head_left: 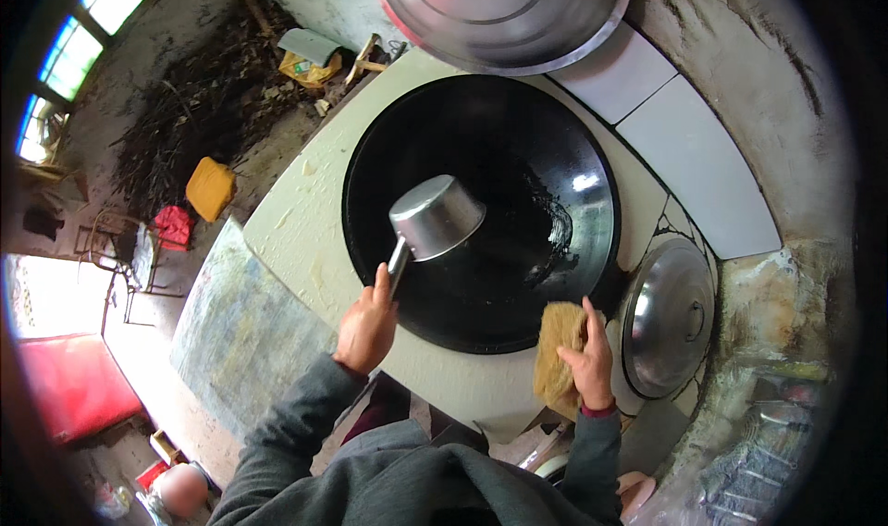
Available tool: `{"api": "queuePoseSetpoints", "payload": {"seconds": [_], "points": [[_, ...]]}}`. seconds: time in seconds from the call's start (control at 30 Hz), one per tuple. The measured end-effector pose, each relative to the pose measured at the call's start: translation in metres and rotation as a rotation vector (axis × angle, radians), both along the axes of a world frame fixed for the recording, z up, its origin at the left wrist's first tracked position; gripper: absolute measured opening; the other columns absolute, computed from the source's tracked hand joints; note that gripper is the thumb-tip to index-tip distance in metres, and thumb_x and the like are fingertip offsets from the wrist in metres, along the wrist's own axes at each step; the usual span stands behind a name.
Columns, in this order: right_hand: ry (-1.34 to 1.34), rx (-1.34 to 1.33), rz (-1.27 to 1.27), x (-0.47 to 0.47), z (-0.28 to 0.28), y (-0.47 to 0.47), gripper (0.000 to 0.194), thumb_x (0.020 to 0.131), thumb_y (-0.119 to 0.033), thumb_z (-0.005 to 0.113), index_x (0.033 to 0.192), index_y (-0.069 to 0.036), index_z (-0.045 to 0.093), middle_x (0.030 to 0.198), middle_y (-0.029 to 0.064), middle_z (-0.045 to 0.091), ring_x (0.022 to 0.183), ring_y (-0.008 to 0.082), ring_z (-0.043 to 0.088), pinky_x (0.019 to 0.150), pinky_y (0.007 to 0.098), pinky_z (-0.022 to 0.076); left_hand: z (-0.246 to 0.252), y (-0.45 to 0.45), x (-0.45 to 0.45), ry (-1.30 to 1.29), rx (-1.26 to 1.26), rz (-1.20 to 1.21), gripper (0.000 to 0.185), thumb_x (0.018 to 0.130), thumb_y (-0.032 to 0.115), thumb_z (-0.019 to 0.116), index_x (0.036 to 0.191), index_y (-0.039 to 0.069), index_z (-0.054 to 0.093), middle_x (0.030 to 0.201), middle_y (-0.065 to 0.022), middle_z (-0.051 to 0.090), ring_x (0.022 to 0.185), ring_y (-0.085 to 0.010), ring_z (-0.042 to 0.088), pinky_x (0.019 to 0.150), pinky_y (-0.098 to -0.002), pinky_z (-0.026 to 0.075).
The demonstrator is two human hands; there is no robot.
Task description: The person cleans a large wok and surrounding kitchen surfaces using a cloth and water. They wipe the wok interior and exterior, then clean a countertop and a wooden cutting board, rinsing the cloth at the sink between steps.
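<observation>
My left hand point(368, 325) grips the handle of a metal dipper point(440, 217). The dipper is tipped over above a large black wok point(479, 297), its base turned up toward me. In my right hand point(592, 359) is a tan scrubber point(557, 349), possibly loofah, held at the wok's near right rim. A wet, shiny streak runs down the right part of the wok's inner wall. The wok is set into a pale stove top point(305, 200) with wet marks on its left side.
A big metal lid point(506, 19) leans behind the wok. To the right, a smaller lidded pot point(669, 318) is set in the stove. A mottled board point(243, 338) covers the left corner. Brushwood point(180, 123) lies on the floor, with a yellow stool point(211, 189) and chair point(142, 255) nearby.
</observation>
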State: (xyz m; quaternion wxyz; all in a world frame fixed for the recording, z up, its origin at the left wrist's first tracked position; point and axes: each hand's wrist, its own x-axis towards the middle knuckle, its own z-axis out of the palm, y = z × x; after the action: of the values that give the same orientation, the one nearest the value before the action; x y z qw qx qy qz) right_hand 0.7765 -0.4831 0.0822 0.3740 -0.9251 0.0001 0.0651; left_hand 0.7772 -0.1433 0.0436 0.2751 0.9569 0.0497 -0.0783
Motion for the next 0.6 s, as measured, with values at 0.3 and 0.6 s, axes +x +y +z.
{"api": "queuePoseSetpoints", "payload": {"seconds": [0.3,0.6], "points": [[-0.025,-0.221,0.065,0.209,-0.115,0.064,0.081,0.066,-0.008,0.068,0.136,-0.018,0.029,0.114,0.0204,0.049,0.105,0.0364,0.049,0.087,0.041,0.0422,0.025,0.087,-0.005,0.246,-1.401,0.6,0.053,0.083,0.009,0.055,0.132,0.007,0.032,0.064,-0.0014,0.045,0.044,-0.0083,0.041,0.036,-0.0205,0.033],[0.123,-0.561,-0.11,0.187,-0.258,0.172,0.088,0.072,-0.035,0.067,0.141,-0.025,0.012,0.139,0.0157,0.023,0.122,0.0366,0.032,0.098,0.0442,0.0327,0.02,0.134,-0.04,0.207,-1.504,0.806,0.049,0.085,0.019,0.056,0.128,0.008,0.035,0.063,-0.0035,0.043,0.042,-0.0097,0.039,0.034,-0.0208,0.032]]}}
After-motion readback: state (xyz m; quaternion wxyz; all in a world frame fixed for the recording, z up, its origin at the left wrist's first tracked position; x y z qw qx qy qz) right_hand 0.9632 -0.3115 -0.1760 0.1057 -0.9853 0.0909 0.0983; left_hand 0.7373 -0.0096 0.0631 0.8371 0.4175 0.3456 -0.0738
